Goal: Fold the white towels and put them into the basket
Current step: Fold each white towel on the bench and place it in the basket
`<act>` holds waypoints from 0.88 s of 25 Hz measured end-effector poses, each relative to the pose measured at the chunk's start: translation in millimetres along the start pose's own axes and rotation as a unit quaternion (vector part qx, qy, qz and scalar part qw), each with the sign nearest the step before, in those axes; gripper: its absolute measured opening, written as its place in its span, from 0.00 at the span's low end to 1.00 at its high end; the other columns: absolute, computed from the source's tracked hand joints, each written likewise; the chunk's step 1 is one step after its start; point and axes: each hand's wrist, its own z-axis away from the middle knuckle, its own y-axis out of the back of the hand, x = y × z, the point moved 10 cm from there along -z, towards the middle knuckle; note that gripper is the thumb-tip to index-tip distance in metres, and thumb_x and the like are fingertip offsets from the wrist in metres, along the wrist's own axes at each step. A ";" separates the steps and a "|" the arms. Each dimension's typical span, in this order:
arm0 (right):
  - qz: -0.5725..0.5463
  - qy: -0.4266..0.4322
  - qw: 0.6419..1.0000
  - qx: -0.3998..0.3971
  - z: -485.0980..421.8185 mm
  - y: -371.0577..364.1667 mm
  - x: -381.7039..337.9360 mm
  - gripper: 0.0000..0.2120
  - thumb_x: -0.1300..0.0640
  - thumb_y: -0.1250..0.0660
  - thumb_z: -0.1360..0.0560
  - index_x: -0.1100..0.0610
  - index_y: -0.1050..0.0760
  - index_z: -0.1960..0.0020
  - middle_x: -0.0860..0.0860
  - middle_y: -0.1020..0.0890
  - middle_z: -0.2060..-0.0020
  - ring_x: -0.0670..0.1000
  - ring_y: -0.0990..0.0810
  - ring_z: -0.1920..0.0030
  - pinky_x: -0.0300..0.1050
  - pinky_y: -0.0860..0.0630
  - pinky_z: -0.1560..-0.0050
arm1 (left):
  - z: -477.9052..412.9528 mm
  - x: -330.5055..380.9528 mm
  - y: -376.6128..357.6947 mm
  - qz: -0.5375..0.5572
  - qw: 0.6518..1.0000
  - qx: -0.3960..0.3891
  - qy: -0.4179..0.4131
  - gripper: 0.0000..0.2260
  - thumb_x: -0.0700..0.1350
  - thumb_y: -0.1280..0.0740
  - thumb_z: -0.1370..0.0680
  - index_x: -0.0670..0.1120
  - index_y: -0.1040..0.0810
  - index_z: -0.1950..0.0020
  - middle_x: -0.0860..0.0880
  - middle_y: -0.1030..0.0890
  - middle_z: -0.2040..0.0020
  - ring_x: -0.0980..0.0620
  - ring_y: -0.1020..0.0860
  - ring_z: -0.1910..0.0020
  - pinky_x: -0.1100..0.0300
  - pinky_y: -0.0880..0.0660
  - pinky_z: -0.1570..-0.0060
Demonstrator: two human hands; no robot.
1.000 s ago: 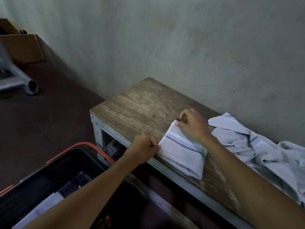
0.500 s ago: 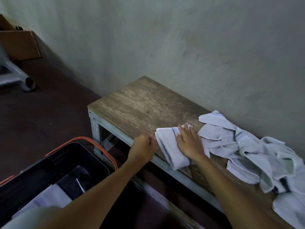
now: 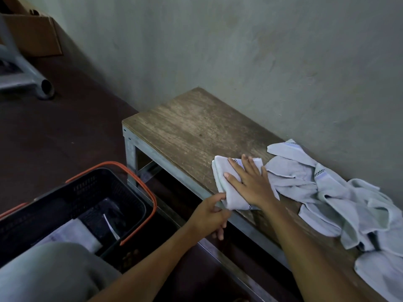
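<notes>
Two hands, towel [image 3: 220, 173] now folded smaller

You see a worn wooden tabletop [image 3: 185, 127] against a grey plaster wall [image 3: 261, 51], and a brown cardboard box [image 3: 35, 34] far left.

Layout around bench [image 3: 185, 127]
Folded towel [image 3: 226, 182] lay on bench near its front edge, loose towel pile [image 3: 327, 192] right of it; basket [image 3: 87, 192] sat on floor left of bench, front.

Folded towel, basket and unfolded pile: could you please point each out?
Folded towel [image 3: 220, 173]: head view, its left bare part.
Basket [image 3: 139, 188]: head view, its orange rim.
Unfolded pile [image 3: 340, 205]: head view, its crumpled middle.
</notes>
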 end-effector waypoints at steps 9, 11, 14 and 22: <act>0.005 -0.015 0.999 0.035 -1.7 2.8 2.0 0.38 0.25 0.69 0.35 0.35 0.58 0.26 0.47 0.53 0.23 0.48 0.57 0.23 0.61 0.54 0.26 | -1.8 4.4 -4.6 0.028 0.999 0.034 -0.018 0.09 0.47 0.34 0.23 0.44 0.26 0.47 0.52 0.27 0.77 0.52 0.24 0.78 0.62 0.29 0.76; 0.006 -0.026 0.999 0.033 -2.1 3.6 2.9 0.36 0.26 0.67 0.33 0.35 0.57 0.26 0.47 0.53 0.23 0.48 0.57 0.23 0.60 0.55 0.26 | 0.2 -1.2 -5.6 0.024 0.999 0.046 -0.006 0.10 0.49 0.35 0.22 0.44 0.25 0.46 0.50 0.25 0.76 0.51 0.23 0.77 0.62 0.29 0.75; 0.008 -0.044 0.998 0.040 -4.0 3.6 4.7 0.29 0.31 0.60 0.26 0.36 0.56 0.26 0.47 0.52 0.23 0.48 0.56 0.23 0.60 0.56 0.26 | 3.4 -4.2 4.7 -0.012 0.995 0.095 -0.021 0.12 0.49 0.33 0.23 0.39 0.24 0.51 0.51 0.25 0.76 0.52 0.23 0.78 0.60 0.27 0.73; 0.010 -0.054 0.998 0.038 -4.5 3.4 7.0 0.28 0.33 0.60 0.24 0.37 0.56 0.25 0.48 0.53 0.22 0.49 0.57 0.23 0.60 0.58 0.26 | 3.6 1.7 17.0 0.004 0.987 0.153 -0.054 0.10 0.47 0.30 0.25 0.48 0.27 0.47 0.45 0.23 0.69 0.54 0.21 0.73 0.66 0.27 0.70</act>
